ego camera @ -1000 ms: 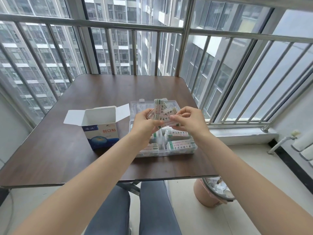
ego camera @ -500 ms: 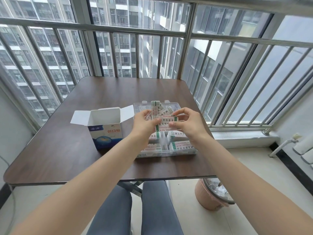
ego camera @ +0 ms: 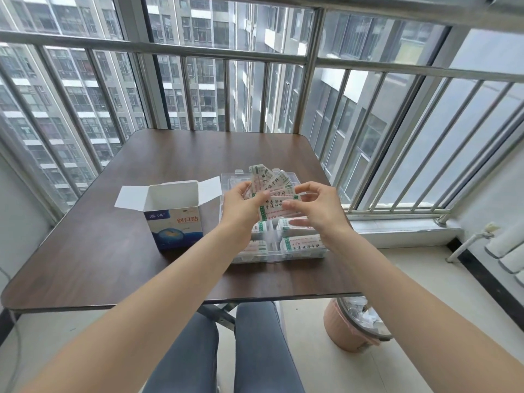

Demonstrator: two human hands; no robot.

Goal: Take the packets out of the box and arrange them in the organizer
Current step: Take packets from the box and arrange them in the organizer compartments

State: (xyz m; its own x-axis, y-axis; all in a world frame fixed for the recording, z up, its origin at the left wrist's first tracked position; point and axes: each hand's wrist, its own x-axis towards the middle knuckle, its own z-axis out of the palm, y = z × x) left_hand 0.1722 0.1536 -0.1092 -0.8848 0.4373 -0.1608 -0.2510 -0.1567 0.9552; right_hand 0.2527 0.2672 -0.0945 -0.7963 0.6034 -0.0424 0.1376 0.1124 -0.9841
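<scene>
An open white-and-blue cardboard box (ego camera: pixel 173 219) stands on the brown table (ego camera: pixel 113 251), flaps up. Right of it lies a clear plastic organizer (ego camera: pixel 306 255) with stacks of white, green-edged packets (ego camera: pixel 302 242) in its near compartments. Above the organizer my left hand (ego camera: pixel 241 202) grips a fanned bunch of packets (ego camera: pixel 269 182). My right hand (ego camera: pixel 317 207) pinches one packet (ego camera: pixel 272 208) from that bunch between thumb and fingers. The organizer's middle compartments are hidden behind both hands.
A metal window railing (ego camera: pixel 226 52) runs along the table's far and right sides. A pink waste bin (ego camera: pixel 354 327) stands on the floor under the table's right corner. My knees (ego camera: pixel 226 350) are below the near edge. White pipes (ego camera: pixel 507 251) lie at far right.
The camera view shifted, so the table sits slightly lower and rightward in frame. My right hand has drawn one packet a little down from the bunch held in my left hand.
</scene>
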